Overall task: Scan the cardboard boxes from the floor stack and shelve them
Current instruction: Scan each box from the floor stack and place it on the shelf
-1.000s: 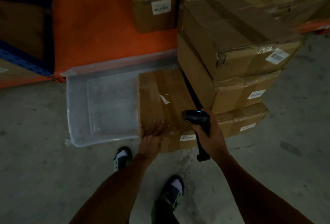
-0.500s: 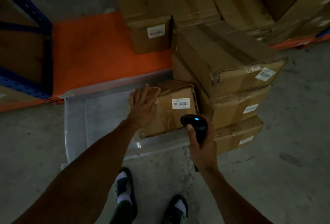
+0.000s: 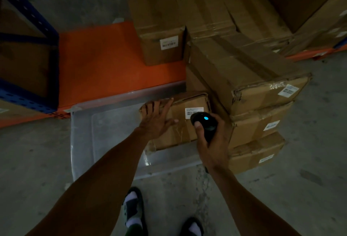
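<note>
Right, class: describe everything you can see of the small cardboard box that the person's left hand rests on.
The small cardboard box is brown, creased and dented, with clear tape across its near face and a white barcode label near the top. It sits tilted in a clear plastic tub, beside the floor stack. The left hand lies flat on its upper left corner; the right hand aims a black scanner at the label.

A small cardboard box is sitting in the right end of a plastic tub on the floor, touching a three-box floor stack to its right. Behind the tub, a low shelf deck is carrying more boxes.
</note>
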### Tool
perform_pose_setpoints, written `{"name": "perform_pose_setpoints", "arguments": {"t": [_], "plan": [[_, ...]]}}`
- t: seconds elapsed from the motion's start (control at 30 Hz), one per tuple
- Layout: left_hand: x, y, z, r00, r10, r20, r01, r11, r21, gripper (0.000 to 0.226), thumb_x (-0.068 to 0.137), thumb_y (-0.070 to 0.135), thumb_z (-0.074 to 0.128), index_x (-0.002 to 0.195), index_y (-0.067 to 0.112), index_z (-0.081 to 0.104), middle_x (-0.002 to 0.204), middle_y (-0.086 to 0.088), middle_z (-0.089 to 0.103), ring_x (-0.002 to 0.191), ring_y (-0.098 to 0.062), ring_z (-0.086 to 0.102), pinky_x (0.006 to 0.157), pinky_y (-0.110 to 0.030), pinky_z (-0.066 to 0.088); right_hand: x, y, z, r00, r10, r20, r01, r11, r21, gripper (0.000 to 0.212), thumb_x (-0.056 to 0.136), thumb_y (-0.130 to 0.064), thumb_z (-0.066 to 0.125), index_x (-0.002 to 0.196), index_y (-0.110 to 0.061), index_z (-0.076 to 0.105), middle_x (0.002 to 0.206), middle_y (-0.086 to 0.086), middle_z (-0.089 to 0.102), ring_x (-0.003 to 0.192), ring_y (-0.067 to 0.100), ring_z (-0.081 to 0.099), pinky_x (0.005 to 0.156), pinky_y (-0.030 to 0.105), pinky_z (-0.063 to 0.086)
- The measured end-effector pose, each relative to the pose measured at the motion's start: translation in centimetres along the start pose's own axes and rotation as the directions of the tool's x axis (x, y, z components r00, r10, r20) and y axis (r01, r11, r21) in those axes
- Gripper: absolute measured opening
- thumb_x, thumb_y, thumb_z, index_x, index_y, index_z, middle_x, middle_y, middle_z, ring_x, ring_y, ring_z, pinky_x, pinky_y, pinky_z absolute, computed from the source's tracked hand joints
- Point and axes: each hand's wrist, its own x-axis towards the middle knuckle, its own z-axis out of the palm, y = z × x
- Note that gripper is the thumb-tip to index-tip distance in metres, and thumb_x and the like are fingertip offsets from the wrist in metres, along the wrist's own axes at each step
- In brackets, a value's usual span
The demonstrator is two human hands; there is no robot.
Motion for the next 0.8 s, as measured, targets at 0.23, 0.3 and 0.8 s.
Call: {"name": "perform_pose_setpoints", "arguments": {"t": [0.23, 0.3, 0.8], "plan": [[0.4, -0.2, 0.0, 1.000, 0.013, 0.019, -0.013, 0.999, -0.039, 0.082, 0.087, 0.079, 0.020, 0.153, 0.039, -0.007, 0.153, -0.015, 0.016, 0.138, -0.041, 0.017, 0.111, -0.057, 0.013, 1.2, -0.5, 0.2, 0.999, 0.002, -0.048, -0.006, 0.995, -0.101, 0.054, 0.095, -0.052, 0.061, 0.140, -0.029, 0.041, 0.111, -0.018, 0.056, 0.095, 0.005, 0.061, 0.080, 0.037, 0.059], [0.3, -0.2, -0.2, 0.999, 0.014, 0.032, -0.012, 0.996, -0.084, 0.080, 0.089, 0.077, 0.023, 0.152, 0.040, -0.009, 0.155, -0.012, 0.010, 0.141, -0.040, 0.011, 0.112, -0.056, 0.008, 1.6, -0.5, 0.1, 0.997, -0.012, -0.072, 0.005, 0.995, -0.096, 0.054, 0.095, -0.046, 0.064, 0.140, -0.025, 0.042, 0.112, -0.018, 0.053, 0.095, 0.005, 0.059, 0.081, 0.030, 0.056], [0.8, -0.1, -1.2, 0.995, -0.007, 0.097, 0.012, 0.999, -0.047, 0.088, 0.077, 0.083, 0.007, 0.152, 0.041, -0.011, 0.153, -0.013, 0.013, 0.137, -0.039, 0.016, 0.111, -0.055, 0.010, 2.1, -1.5, -0.3, 0.999, 0.003, -0.040, -0.006, 0.996, -0.093, 0.062, 0.089, -0.033, 0.076, 0.141, -0.021, 0.045, 0.115, -0.015, 0.055, 0.097, -0.004, 0.057, 0.075, 0.003, 0.046]]}}
